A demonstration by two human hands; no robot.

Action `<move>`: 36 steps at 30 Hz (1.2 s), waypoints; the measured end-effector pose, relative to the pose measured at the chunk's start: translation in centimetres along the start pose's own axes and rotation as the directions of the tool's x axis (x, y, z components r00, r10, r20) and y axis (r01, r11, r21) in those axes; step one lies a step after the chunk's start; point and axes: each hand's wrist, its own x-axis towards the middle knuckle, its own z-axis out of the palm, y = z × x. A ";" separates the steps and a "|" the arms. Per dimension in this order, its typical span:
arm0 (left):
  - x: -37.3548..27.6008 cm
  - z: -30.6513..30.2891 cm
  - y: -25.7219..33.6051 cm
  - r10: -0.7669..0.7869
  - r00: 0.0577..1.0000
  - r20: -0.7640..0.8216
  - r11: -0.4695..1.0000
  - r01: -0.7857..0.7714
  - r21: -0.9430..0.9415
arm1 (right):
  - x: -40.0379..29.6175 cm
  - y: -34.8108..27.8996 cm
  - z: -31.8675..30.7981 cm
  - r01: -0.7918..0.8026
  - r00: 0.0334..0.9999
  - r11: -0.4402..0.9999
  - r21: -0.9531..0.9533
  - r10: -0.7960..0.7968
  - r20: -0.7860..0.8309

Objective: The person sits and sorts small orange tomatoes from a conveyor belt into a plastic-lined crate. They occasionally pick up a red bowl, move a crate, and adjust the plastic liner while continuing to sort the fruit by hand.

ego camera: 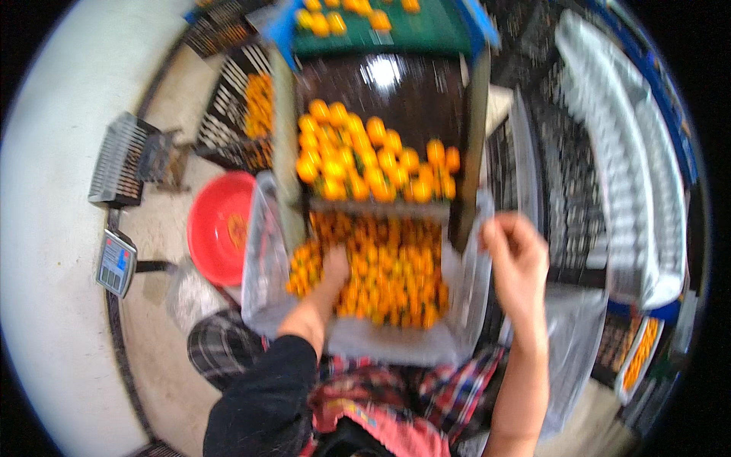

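Observation:
Small orange citrus-like fruits [394,280] fill much of a crate lined with clear plastic [394,343] in front of me. My left hand [337,263] reaches down among them below the chute's lip; its fingers are hidden, so any grip cannot be made out. Over the crate's right rim hangs my right hand [517,243], fingers curled and blurred, and I cannot see whether anything is in them. More fruits [365,165] rest above the crate on a dark sloping chute [382,85], gathered behind its front bar [380,210].
A green conveyor belt [382,40] carries fruits at the top. At left are a red basin [220,200], a black crate of fruit [228,108] and a digital scale display [116,263]. Stacked black crates [571,217] and white packaging trays [628,171] line the right side.

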 end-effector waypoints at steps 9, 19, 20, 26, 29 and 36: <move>0.1 -9.0 3.2 0.049 0.884 0.464 0.951 0.101 -0.292 | -0.8 0.6 -1.2 -0.079 0.997 0.993 0.089 0.080 0.000; -3.3 -16.3 -0.2 0.418 0.747 0.518 0.906 -0.383 -0.179 | -2.2 0.6 -0.5 0.077 0.997 0.965 -0.250 -0.079 0.002; -3.9 -18.7 -0.1 0.429 0.741 0.517 0.895 -0.426 -0.132 | -2.5 0.9 -0.9 0.113 0.993 0.933 -0.343 -0.121 -0.002; -9.7 -27.7 -5.7 0.645 0.748 -0.157 0.730 -0.664 -0.162 | -3.3 4.4 -3.1 0.456 0.861 0.707 -0.541 -0.505 0.065; -15.1 -33.1 -6.5 0.614 0.705 -0.354 0.735 -0.675 -0.070 | -5.3 3.5 -4.9 0.586 0.778 0.719 -0.373 -0.628 0.011; -15.7 -37.8 -13.5 0.398 0.759 -0.516 0.849 -0.518 -0.107 | -11.8 -1.9 -7.4 0.394 0.914 0.625 -0.674 -0.342 0.217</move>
